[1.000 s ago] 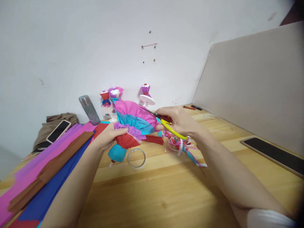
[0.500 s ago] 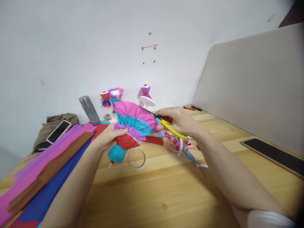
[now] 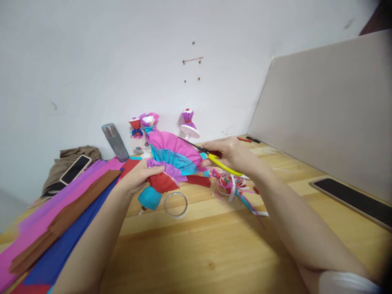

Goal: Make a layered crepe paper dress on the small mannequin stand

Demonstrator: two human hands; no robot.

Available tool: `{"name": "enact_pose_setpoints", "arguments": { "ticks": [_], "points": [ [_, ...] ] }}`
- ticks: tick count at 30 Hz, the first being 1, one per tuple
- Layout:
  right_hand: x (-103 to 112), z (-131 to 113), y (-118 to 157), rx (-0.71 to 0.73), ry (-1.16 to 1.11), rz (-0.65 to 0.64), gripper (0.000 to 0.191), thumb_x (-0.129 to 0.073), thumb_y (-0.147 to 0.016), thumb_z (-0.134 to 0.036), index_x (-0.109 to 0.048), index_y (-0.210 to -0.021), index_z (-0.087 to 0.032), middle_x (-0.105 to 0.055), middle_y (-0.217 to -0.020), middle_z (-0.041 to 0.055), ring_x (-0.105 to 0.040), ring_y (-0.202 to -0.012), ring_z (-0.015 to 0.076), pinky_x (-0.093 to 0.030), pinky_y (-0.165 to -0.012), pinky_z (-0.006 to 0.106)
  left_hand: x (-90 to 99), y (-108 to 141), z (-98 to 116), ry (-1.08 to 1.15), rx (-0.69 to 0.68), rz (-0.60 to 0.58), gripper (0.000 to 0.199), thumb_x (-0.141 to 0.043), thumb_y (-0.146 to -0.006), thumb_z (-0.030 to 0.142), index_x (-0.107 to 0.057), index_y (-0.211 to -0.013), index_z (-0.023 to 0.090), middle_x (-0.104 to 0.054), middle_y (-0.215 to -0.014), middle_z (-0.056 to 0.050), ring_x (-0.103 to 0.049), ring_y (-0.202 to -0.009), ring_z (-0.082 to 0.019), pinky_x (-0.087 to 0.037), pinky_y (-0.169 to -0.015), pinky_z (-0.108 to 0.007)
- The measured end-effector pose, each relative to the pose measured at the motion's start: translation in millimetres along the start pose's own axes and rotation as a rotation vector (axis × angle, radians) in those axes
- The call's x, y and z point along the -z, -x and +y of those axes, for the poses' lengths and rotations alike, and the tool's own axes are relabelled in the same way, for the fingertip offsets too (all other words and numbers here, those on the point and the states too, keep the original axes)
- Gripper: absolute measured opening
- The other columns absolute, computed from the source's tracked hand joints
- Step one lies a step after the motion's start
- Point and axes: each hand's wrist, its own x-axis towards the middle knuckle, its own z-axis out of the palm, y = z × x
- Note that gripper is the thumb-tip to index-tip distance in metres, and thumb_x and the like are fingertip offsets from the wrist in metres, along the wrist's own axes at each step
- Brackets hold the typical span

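Note:
Between my hands is a small doll dress form lying on its side, its ruffled crepe paper dress [image 3: 176, 160] layered in pink, turquoise, purple and red. My left hand [image 3: 141, 175] is closed around the purple and red part, thumb on top. A turquoise bodice [image 3: 150, 198] hangs below it, tilted toward me. In my right hand [image 3: 228, 154] is a pair of scissors [image 3: 225, 165] with yellow handles. Their dark blades lie along the pink outer layer's upper right edge; whether they touch the paper I cannot tell. My right fingertips are close to the pink edge.
A tape roll [image 3: 176, 204] lies below the dress. Paper scraps [image 3: 234, 188] are heaped to the right. Crepe paper sheets [image 3: 65, 222] cover the left, near a phone [image 3: 75, 169] and bottle [image 3: 115, 142]. Dressed mini forms [image 3: 188, 120] stand behind; another phone [image 3: 352, 200] lies right.
Hardly anything differs. The turquoise bodice has shifted slightly left, and the scissors have moved up and left by a tiny amount. Both hands keep their holds.

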Motion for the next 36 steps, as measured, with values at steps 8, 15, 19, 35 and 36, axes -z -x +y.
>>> {"name": "enact_pose_setpoints", "arguments": {
  "ticks": [8,15,19,35,36],
  "points": [
    [4.1,-5.3,-2.8,-0.071,-0.232,-0.037,0.060,-0.053,-0.093,-0.078,-0.061,-0.086,-0.019,-0.052,-0.070,-0.0013,-0.043,-0.063,0.0136,-0.033,-0.061,0.030,2.2,-1.7,-0.8,0.013,-0.043,-0.005,0.033,-0.096,-0.067,0.038,-0.078,-0.084,0.018,-0.077,-0.078,-0.003,-0.073,-0.075,-0.020,-0.058,-0.077,-0.030],
    [0.8,-4.7,-5.4,-0.059,-0.193,-0.087,0.053,-0.052,-0.095,-0.073,-0.054,-0.084,-0.022,-0.055,-0.073,-0.0001,-0.045,-0.065,0.0149,-0.033,-0.064,0.031,2.9,-2.6,-2.2,0.054,-0.048,0.049,0.037,-0.099,-0.062,0.037,-0.080,-0.088,0.019,-0.079,-0.082,-0.004,-0.075,-0.079,-0.020,-0.059,-0.078,-0.029],
    [-0.6,-4.4,-5.4,-0.072,-0.144,-0.107,0.055,-0.050,-0.094,-0.075,-0.050,-0.078,-0.022,-0.053,-0.070,0.0001,-0.047,-0.064,0.0156,-0.032,-0.062,0.031,3.9,-3.3,-3.8,0.056,-0.047,0.059,0.038,-0.099,-0.061,0.038,-0.080,-0.089,0.019,-0.080,-0.083,-0.004,-0.076,-0.081,-0.020,-0.059,-0.079,-0.029],
    [0.0,-4.5,-4.8,-0.090,-0.139,-0.088,0.055,-0.051,-0.094,-0.075,-0.057,-0.087,-0.021,-0.060,-0.076,0.0026,-0.051,-0.066,0.0168,-0.033,-0.064,0.031,4.0,-2.8,-3.7,0.041,-0.078,0.033,0.038,-0.098,-0.063,0.040,-0.078,-0.086,0.019,-0.079,-0.081,-0.003,-0.076,-0.079,-0.020,-0.059,-0.076,-0.028],
    [0.2,-4.4,-4.7,-0.087,-0.140,-0.087,0.055,-0.051,-0.094,-0.075,-0.057,-0.086,-0.021,-0.060,-0.075,0.0024,-0.051,-0.066,0.0167,-0.033,-0.064,0.031,4.4,-2.9,-3.8,0.037,-0.078,0.031,0.037,-0.098,-0.063,0.040,-0.078,-0.086,0.019,-0.079,-0.081,-0.003,-0.076,-0.079,-0.020,-0.059,-0.076,-0.028]
  ]
}}
